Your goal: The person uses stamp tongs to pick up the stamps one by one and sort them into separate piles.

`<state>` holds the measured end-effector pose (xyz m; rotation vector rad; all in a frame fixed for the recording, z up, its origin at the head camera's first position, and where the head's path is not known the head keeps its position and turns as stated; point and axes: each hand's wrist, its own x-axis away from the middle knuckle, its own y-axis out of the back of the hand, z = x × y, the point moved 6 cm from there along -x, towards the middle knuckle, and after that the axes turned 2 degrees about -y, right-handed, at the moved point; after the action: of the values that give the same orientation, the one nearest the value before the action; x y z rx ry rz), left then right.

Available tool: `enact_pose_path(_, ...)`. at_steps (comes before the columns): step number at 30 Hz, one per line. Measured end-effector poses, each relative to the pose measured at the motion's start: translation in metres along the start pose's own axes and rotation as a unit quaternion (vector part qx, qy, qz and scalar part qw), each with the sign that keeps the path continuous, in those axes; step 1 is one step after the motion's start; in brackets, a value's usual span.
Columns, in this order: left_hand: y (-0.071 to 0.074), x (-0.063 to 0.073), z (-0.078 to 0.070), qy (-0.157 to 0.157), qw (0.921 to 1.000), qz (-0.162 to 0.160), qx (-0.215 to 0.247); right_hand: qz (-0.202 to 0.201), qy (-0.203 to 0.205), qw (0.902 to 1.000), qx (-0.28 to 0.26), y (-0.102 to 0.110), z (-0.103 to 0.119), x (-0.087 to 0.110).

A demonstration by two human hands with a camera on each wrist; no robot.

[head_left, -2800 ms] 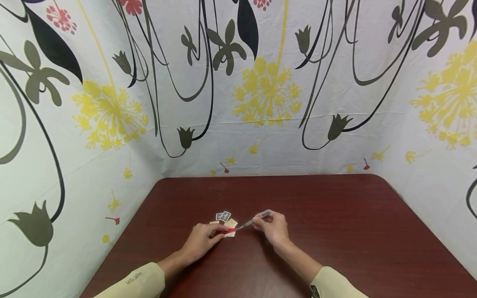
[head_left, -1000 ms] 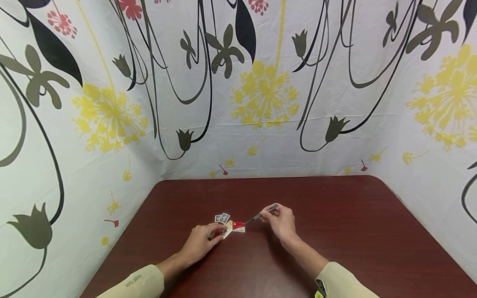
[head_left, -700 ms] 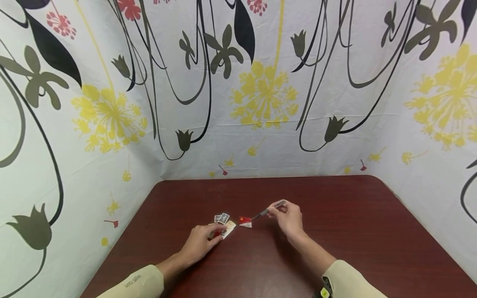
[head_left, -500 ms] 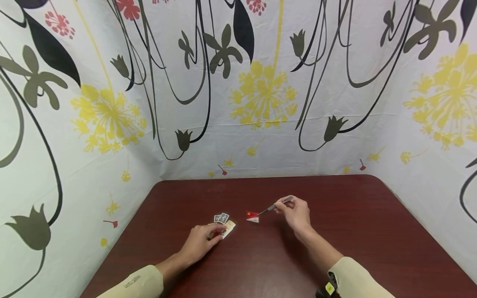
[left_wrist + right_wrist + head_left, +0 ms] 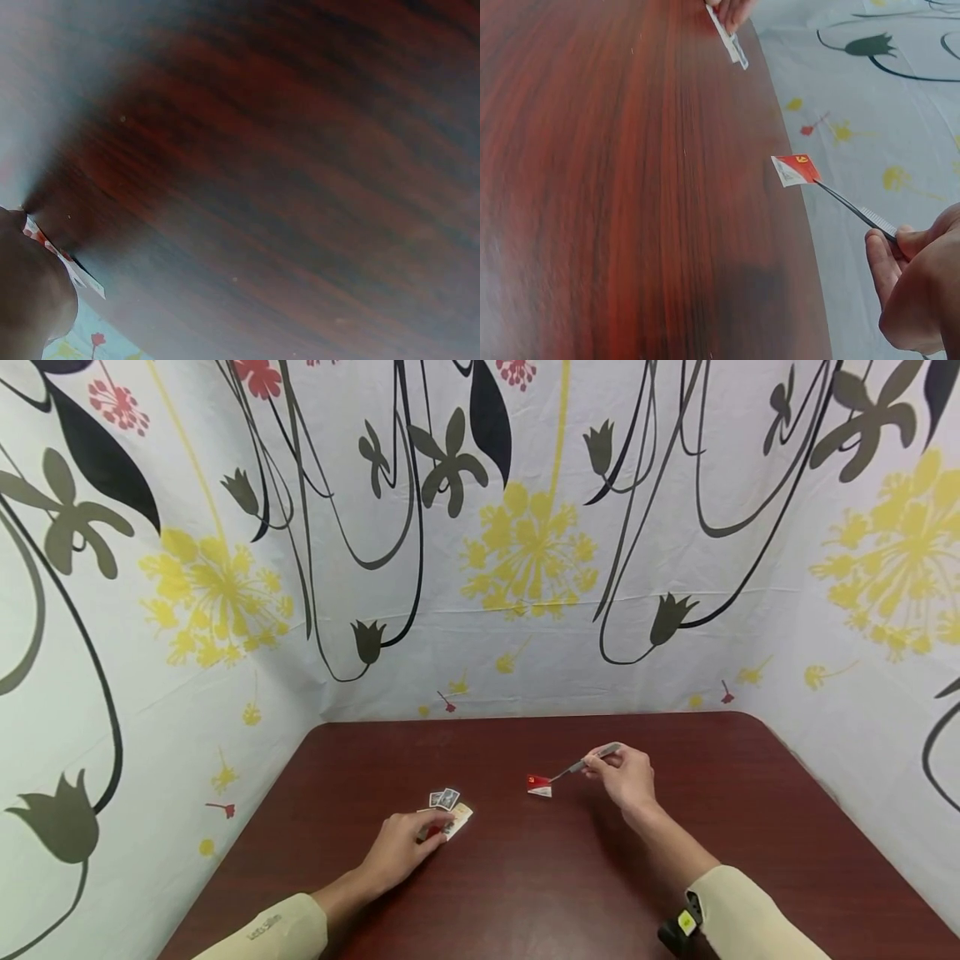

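My right hand (image 5: 628, 779) pinches grey metal tweezers (image 5: 589, 760), their thin tips pointing left. The tips grip a corner of a small red and white stamp (image 5: 537, 782), which is lifted off the tabletop. A yellow emblem shows on its red part in the right wrist view, where the tweezers (image 5: 851, 208) cross the lower right. To the left, my left hand (image 5: 397, 846) holds several small cream and red stamps (image 5: 460, 818) between thumb and fingers, partly hidden by them. Just beyond those fingers lie two overlapping grey stamps with white borders (image 5: 447, 798).
A dark red-brown wooden table (image 5: 480, 893) spreads under both hands. White fabric (image 5: 525, 677) with printed flowers hangs behind it and along both sides. Below the right sleeve, a black device (image 5: 678, 935) with a yellow tag sits on the wrist.
The tweezers have drawn the red and white stamp away from the group, to the right and farther back, with my right hand. My left hand stays almost in place.
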<state>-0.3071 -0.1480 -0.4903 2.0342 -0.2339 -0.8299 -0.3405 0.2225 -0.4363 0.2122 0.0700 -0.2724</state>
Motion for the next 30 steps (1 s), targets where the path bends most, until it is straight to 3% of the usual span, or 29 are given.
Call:
enact_pose_path(13,-0.001,0.0,0.002,-0.003,1.0,0.002,0.0,0.003,0.029,0.9955,0.09,0.025,-0.002,-0.021)
enact_pose_path(23,-0.001,0.0,0.003,-0.001,1.0,0.002,-0.005,-0.01,0.069,0.9871,0.144,0.032,0.004,-0.031)
enact_pose_path(30,-0.001,0.0,0.002,-0.002,0.9999,0.001,0.01,-0.017,0.074,0.9804,0.182,0.033,0.0,-0.037)
